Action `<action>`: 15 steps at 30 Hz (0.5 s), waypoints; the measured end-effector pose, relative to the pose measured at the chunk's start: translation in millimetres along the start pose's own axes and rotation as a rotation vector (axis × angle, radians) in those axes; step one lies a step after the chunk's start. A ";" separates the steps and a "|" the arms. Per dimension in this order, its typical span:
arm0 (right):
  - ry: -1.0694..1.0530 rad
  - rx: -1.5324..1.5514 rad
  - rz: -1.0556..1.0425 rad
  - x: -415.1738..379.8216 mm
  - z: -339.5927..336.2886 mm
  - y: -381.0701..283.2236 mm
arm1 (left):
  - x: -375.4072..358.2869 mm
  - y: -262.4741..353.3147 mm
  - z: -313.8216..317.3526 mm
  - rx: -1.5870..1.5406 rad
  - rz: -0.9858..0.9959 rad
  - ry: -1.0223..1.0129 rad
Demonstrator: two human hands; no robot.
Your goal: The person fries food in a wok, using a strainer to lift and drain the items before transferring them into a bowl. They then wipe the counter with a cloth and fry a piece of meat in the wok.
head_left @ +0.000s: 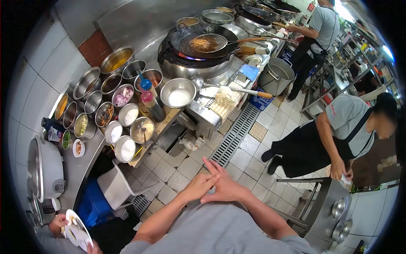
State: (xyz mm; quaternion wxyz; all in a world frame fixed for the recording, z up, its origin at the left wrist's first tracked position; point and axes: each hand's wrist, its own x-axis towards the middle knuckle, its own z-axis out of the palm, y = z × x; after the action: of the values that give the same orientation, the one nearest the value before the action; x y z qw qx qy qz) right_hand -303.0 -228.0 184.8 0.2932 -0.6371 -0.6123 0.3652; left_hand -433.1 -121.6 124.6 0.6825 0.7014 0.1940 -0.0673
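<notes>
My left hand (199,186) and my right hand (228,188) meet in front of my grey shirt, above the tiled floor. The fingers of the two hands cross and touch one another. On the right hand, the fingers stretch up and to the left, with the thumb lower down. The left hand's fingers lie against them and are partly hidden. I see no object in either hand. Ahead to the left, a steel bowl of white powder (177,97) is among the nearer things on the counter.
Several seasoning bowls (123,96) and squeeze bottles (152,103) crowd the left counter. A wok (203,40) with a strainer sits over flame. One co-worker (338,135) stands right, another (319,34) at the far stoves. At lower left, someone's hands hold a white plate (78,230).
</notes>
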 end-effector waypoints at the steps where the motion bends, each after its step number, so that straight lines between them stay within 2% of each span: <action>1: 0.001 -0.001 0.002 1.9 1.4 -2.3 | -1.9 -13.7 3.7 -0.095 -0.012 0.037; 3: -0.009 -0.011 -0.124 5.9 6.4 -6.6 | -10.0 -17.1 7.1 -0.189 -0.028 0.069; 6: -0.033 -0.073 -0.136 14.7 5.8 -18.5 | -25.5 3.1 9.1 -0.468 -0.120 0.148; 8: 0.008 -0.059 -0.157 21.9 2.7 -26.5 | -26.6 26.6 13.3 -0.733 -0.094 0.329; 10: 0.044 -0.046 -0.183 28.7 4.2 -28.4 | -26.0 27.1 9.8 -0.782 -0.074 0.329; 15: 0.310 -0.069 -0.350 40.3 11.7 -27.6 | -28.4 42.1 6.1 -0.883 -0.047 0.384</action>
State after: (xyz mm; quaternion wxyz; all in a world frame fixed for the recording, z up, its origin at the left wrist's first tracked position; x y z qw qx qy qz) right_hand -328.9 -186.6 196.6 0.4204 -0.5794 -0.6732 0.1853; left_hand -442.8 -132.5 173.7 0.8652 0.3398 0.3425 0.1368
